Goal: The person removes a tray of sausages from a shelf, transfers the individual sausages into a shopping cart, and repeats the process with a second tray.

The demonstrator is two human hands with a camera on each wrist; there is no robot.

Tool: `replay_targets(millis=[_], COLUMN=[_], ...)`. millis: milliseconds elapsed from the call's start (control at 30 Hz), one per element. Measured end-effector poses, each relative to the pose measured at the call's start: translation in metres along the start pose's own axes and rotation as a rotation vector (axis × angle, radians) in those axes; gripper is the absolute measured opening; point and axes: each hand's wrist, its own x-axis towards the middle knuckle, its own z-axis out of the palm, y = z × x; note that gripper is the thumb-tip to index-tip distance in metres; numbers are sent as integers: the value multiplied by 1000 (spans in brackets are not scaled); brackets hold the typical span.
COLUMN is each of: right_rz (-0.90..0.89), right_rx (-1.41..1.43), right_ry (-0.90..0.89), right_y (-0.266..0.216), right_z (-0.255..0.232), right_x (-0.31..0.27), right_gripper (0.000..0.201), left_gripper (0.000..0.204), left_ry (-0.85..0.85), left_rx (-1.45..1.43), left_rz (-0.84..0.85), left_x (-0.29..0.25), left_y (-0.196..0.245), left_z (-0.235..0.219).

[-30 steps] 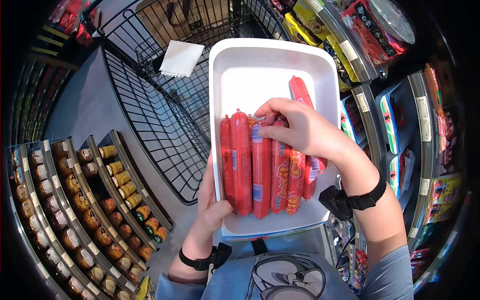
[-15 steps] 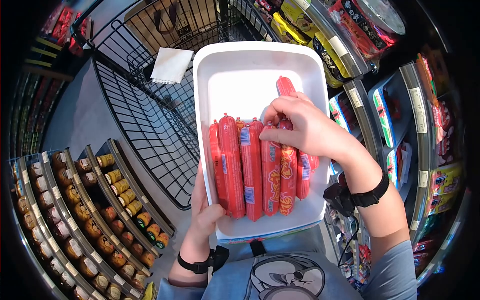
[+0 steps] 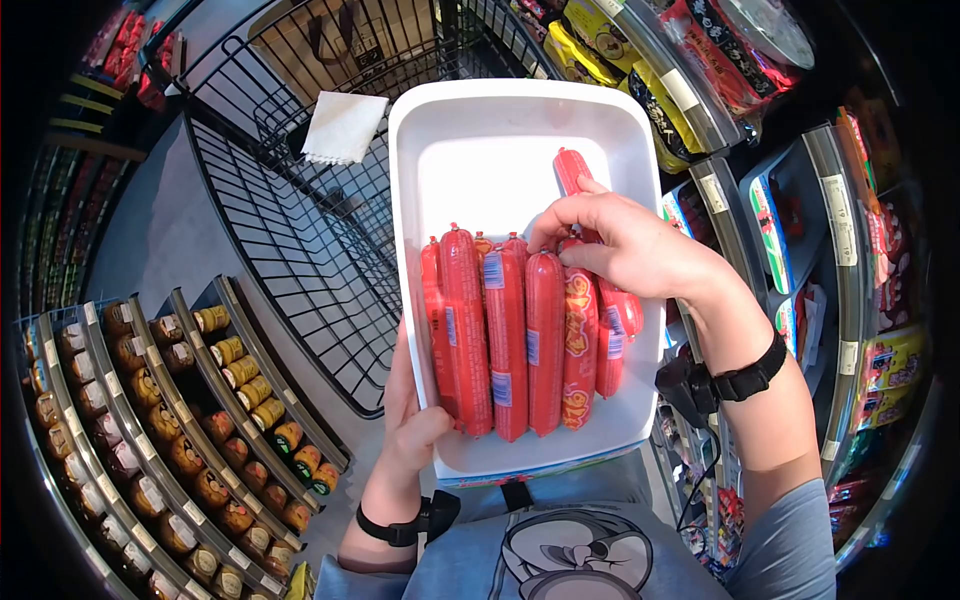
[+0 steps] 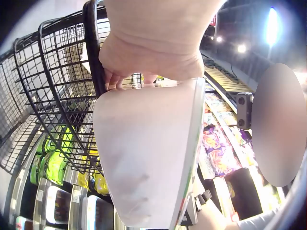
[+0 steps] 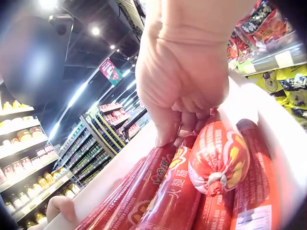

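A white plastic bin (image 3: 430, 140) holds several red-wrapped ham sausages (image 3: 464, 330), lined up side by side in its near half. My left hand (image 3: 418, 440) grips the bin's near left rim, thumb on top and fingers against the outside. In the left wrist view the bin's white wall (image 4: 144, 153) fills the middle. My right hand (image 3: 630, 245) reaches in from the right, thumb and index finger pinching the top end of a middle ham sausage (image 3: 544, 340), its barcode facing up. In the right wrist view, the tied end of another sausage (image 5: 219, 158) pokes up beside the fingers.
A black wire shopping cart (image 3: 290, 260) stands beyond the bin on the left, with a white cloth (image 3: 345, 128) and a brown paper bag (image 3: 340, 45). Shelves of jars (image 3: 185, 440) run along the lower left. Stocked shelves with yellow packets (image 3: 655, 110) stand close on the right.
The middle sausage has turned from its logo side to its barcode side under my right fingers. The bin shifted slightly left in view at first. My left hand keeps its grip.
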Motion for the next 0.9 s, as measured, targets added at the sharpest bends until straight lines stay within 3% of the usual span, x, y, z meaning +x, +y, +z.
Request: replay_targets(millis=[667,833,900], right_rz=[0,-180,-183], right_rx=[-22,-261,-374], right_ry=[17,304,338], right_y=[-6,-15,-16], right_z=[4,6,5], right_x=[-1,-11,-14], right_gripper=[28,23,21], left_gripper=[97,96,96], left_ry=[-14,-5,0], left_rx=[19,-20,-10], left_rz=[-23,19,12], left_x=[1,2,1], left_y=[-1,0,-1], left_z=[-4,1,-1])
